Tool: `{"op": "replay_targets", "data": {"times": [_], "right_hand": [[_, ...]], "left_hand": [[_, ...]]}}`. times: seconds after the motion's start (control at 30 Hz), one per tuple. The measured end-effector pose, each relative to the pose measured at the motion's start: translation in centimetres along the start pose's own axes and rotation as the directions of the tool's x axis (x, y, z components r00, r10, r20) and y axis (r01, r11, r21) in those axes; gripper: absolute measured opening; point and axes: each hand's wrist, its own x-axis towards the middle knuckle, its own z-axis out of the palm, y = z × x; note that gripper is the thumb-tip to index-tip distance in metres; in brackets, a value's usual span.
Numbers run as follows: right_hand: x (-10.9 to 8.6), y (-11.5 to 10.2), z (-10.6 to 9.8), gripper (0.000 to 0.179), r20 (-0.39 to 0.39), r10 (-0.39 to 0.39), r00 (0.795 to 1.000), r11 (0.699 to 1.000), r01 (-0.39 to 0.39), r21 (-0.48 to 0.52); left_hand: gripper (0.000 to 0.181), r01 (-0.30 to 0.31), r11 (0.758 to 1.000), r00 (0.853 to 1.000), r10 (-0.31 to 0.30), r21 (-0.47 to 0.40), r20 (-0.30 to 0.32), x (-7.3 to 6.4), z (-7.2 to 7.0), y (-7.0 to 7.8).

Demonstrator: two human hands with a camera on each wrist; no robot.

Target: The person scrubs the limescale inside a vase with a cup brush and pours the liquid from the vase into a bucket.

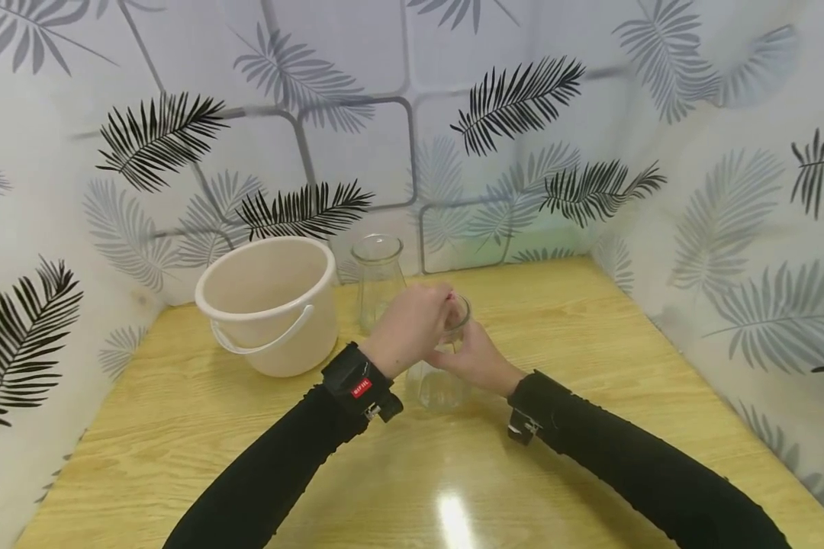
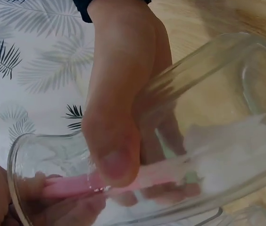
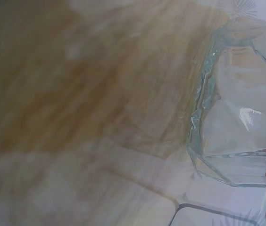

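Cleaning, it seems, mid-frame: left hand [image 1: 409,324] grips a scrubber [image 2: 159,173] inside the vase [image 1: 442,389] right hand [image 1: 479,358] clasps; further strokes likely need steadiness.

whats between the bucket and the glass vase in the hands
In the head view, a second glass vase stands between the bucket and the held vase, set farther back than the latter; the left hand partly hides it.

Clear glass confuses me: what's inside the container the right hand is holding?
A pink stick runs through the mouth of the glass container, with a blurred whitish part farther in. The thumb of the right hand hides some of the stick.
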Motion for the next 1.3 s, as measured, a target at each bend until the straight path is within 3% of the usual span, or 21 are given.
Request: {"op": "replay_targets", "data": {"times": [0.1, 0.23, 0.37, 0.47, 0.73, 0.9, 1.2, 1.3], "right_hand": [[-0.1, -0.4, 0.1, 0.061, 0.002, -0.005, 1.0, 1.0, 0.005, -0.001], [-0.2, -0.5, 0.1, 0.067, 0.007, -0.013, 1.0, 1.0, 0.013, -0.008], [-0.2, -0.4, 0.1, 0.073, 0.013, -0.031, 0.999, 0.999, 0.031, -0.016], [-0.1, -0.3, 0.1, 0.068, 0.01, -0.045, 0.999, 0.999, 0.046, -0.016], [0.0, -0.1, 0.1, 0.055, -0.003, -0.028, 1.0, 0.999, 0.028, -0.029], [-0.1, -0.1, 0.0, 0.053, 0.0, 0.005, 1.0, 0.999, -0.005, -0.035], [-0.1, -0.3, 0.0, 0.062, 0.007, -0.007, 1.0, 1.0, 0.007, -0.022], [-0.2, -0.4, 0.0, 0.064, 0.012, 0.003, 1.0, 1.0, -0.003, -0.026]], "left_hand": [[0.015, 0.024, 1.0, 0.999, -0.024, -0.011, -0.021, 0.1, 0.4, -0.1], [0.014, 0.007, 0.998, 0.999, -0.01, -0.065, -0.048, 0.3, 0.7, 0.1], [0.018, 0.006, 0.992, 0.999, -0.01, -0.127, -0.031, 0.3, 0.3, 0.5], [0.02, 0.014, 0.991, 1.0, -0.014, -0.137, 0.001, 0.2, -0.2, 0.7], [0.022, -0.009, 0.999, 0.999, 0.01, -0.036, 0.049, 0.1, -1.1, 1.0], [0.019, -0.021, 0.999, 0.999, 0.019, 0.045, 0.039, 0.0, -0.9, 1.0], [0.012, -0.015, 0.998, 1.0, 0.016, 0.058, -0.024, 0.0, 0.2, 0.2], [0.015, -0.013, 1.0, 0.999, 0.013, 0.01, -0.045, 0.1, 0.6, 0.1]]}}
